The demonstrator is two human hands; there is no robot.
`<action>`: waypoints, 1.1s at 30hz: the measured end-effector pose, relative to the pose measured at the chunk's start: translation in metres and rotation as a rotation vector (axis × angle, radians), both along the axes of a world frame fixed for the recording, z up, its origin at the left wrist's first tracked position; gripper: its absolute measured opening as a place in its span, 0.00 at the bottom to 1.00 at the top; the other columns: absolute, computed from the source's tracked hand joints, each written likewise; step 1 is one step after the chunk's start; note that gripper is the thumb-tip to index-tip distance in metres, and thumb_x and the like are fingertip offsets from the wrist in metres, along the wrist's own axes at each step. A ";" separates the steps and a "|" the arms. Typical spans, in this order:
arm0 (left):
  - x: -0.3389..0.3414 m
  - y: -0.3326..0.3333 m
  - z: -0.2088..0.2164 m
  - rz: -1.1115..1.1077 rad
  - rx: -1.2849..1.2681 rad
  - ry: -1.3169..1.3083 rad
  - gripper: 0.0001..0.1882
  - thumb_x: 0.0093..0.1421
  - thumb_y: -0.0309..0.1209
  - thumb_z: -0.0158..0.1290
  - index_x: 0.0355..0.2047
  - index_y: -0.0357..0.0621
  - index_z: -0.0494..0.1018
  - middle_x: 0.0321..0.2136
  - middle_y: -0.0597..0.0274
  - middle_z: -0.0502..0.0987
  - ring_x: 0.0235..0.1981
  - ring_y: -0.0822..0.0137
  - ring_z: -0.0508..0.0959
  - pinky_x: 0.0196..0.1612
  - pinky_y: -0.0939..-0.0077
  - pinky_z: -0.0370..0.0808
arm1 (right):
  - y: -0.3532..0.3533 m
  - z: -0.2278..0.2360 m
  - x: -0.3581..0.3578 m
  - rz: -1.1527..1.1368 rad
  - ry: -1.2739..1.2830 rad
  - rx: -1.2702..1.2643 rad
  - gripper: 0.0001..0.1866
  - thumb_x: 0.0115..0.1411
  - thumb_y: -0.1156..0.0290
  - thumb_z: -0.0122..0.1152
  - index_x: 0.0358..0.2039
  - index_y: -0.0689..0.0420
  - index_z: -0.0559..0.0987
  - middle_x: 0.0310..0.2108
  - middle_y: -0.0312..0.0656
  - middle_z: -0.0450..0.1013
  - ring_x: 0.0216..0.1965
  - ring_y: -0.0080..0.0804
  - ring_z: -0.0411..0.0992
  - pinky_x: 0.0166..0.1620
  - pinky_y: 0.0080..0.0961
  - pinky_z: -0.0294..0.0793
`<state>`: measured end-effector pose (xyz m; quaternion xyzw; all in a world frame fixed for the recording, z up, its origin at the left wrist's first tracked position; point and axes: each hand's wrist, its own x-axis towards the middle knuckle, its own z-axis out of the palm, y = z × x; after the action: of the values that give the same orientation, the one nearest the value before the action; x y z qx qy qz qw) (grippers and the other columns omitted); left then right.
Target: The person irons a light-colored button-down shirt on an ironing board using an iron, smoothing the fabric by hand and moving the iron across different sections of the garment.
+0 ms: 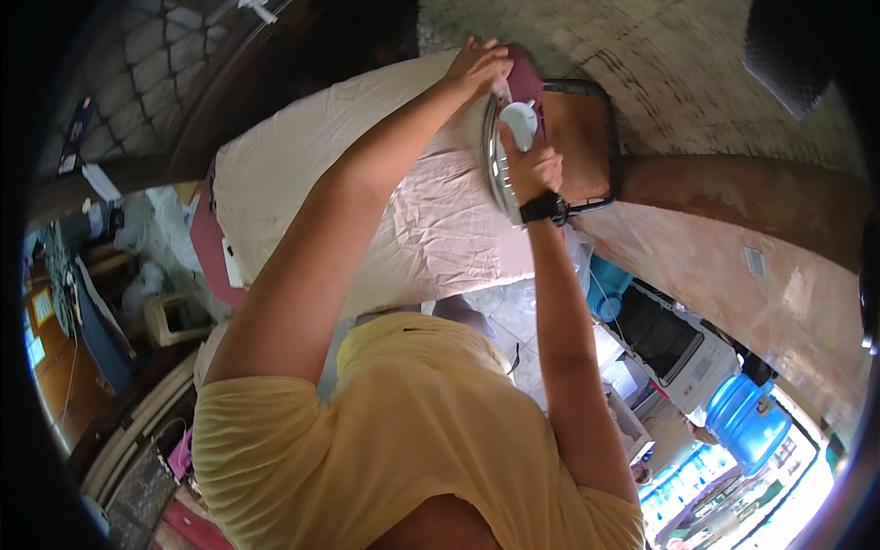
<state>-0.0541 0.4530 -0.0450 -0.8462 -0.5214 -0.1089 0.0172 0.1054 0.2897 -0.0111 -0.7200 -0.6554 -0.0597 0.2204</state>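
Observation:
A shiny silver tray-like thing [495, 165] is up at the far right corner of the cloth-covered table, tilted so that it shows nearly edge-on. On it sits a small white cup-like thing [520, 124], partly covered by my right thumb. My right hand [532, 172], with a black watch at the wrist, grips the near end of the silver rim. At the far end my left hand [481, 69] is curled over the edge; some of its fingertips are hidden. Beige wrinkled cloth [431, 215] spreads beneath my arms, with maroon fabric [525, 73] showing beyond it.
A brown chair with a black frame [582, 142] stands right of the table, beside a wall [715, 238]. Blue water jugs [747, 422] and a white appliance [701, 371] are at the lower right. Plastic bags and clutter [147, 275] crowd the left.

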 end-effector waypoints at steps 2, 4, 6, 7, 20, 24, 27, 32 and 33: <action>-0.023 -0.018 0.002 0.053 0.203 -0.301 0.08 0.57 0.35 0.58 0.37 0.56 0.76 0.39 0.66 0.75 0.47 0.58 0.71 0.50 0.55 0.67 | 0.006 0.001 0.021 0.167 0.194 -0.189 0.35 0.50 0.33 0.63 0.27 0.59 0.81 0.22 0.56 0.77 0.25 0.56 0.78 0.29 0.47 0.78; -0.042 -0.050 0.014 0.160 0.267 -0.460 0.10 0.56 0.32 0.59 0.39 0.53 0.75 0.40 0.64 0.74 0.47 0.56 0.71 0.49 0.55 0.67 | 0.014 0.008 0.023 0.193 0.277 -0.295 0.36 0.49 0.32 0.63 0.30 0.59 0.82 0.23 0.57 0.77 0.27 0.56 0.78 0.31 0.47 0.79; -0.068 -0.098 0.016 0.260 0.287 -0.570 0.14 0.54 0.27 0.61 0.42 0.50 0.74 0.41 0.60 0.74 0.47 0.54 0.71 0.49 0.56 0.67 | 0.015 0.020 0.013 0.105 0.251 -0.341 0.37 0.49 0.30 0.62 0.31 0.58 0.83 0.24 0.58 0.78 0.29 0.57 0.79 0.33 0.48 0.79; -0.079 -0.126 0.008 0.298 0.278 -0.610 0.16 0.53 0.24 0.61 0.43 0.49 0.73 0.43 0.58 0.73 0.47 0.53 0.71 0.49 0.56 0.67 | 0.014 0.025 0.009 0.060 0.232 -0.359 0.37 0.48 0.30 0.62 0.32 0.58 0.83 0.25 0.58 0.78 0.30 0.57 0.79 0.34 0.49 0.79; -0.152 -0.389 0.003 0.787 0.287 -0.545 0.16 0.54 0.22 0.59 0.44 0.45 0.74 0.47 0.52 0.72 0.50 0.50 0.70 0.53 0.56 0.67 | 0.107 0.031 0.119 0.047 0.274 -0.478 0.51 0.45 0.21 0.54 0.35 0.67 0.83 0.36 0.64 0.78 0.43 0.60 0.77 0.47 0.45 0.75; -0.184 -0.429 -0.007 0.951 0.331 -0.429 0.18 0.54 0.22 0.60 0.45 0.43 0.72 0.47 0.52 0.72 0.51 0.49 0.69 0.54 0.58 0.65 | 0.122 -0.007 0.141 -0.034 0.214 -0.415 0.60 0.41 0.17 0.51 0.40 0.73 0.81 0.41 0.66 0.76 0.49 0.56 0.75 0.51 0.43 0.74; -0.214 -0.471 -0.012 1.059 0.367 -0.373 0.17 0.54 0.23 0.60 0.45 0.42 0.72 0.46 0.52 0.72 0.50 0.49 0.70 0.53 0.57 0.66 | 0.124 -0.030 0.150 -0.052 0.228 -0.418 0.62 0.39 0.16 0.52 0.39 0.75 0.80 0.41 0.65 0.77 0.47 0.55 0.76 0.49 0.43 0.74; -0.248 -0.524 -0.037 1.277 0.307 -0.363 0.22 0.52 0.30 0.65 0.46 0.46 0.71 0.45 0.49 0.70 0.47 0.45 0.70 0.51 0.53 0.66 | 0.111 -0.024 0.157 0.042 0.314 -0.577 0.59 0.42 0.19 0.54 0.48 0.71 0.76 0.46 0.62 0.75 0.49 0.55 0.74 0.51 0.44 0.72; -0.255 -0.536 -0.048 1.312 0.267 -0.345 0.22 0.51 0.30 0.65 0.46 0.46 0.71 0.45 0.48 0.70 0.47 0.45 0.69 0.51 0.53 0.66 | 0.102 -0.025 0.159 0.065 0.338 -0.508 0.58 0.44 0.20 0.55 0.51 0.70 0.74 0.47 0.62 0.74 0.51 0.55 0.73 0.53 0.43 0.71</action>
<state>-0.3090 -0.0833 -0.0934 -0.3171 -0.9029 -0.2723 0.1005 0.2647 0.3920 -0.0360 -0.7306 -0.6259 0.2339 0.1409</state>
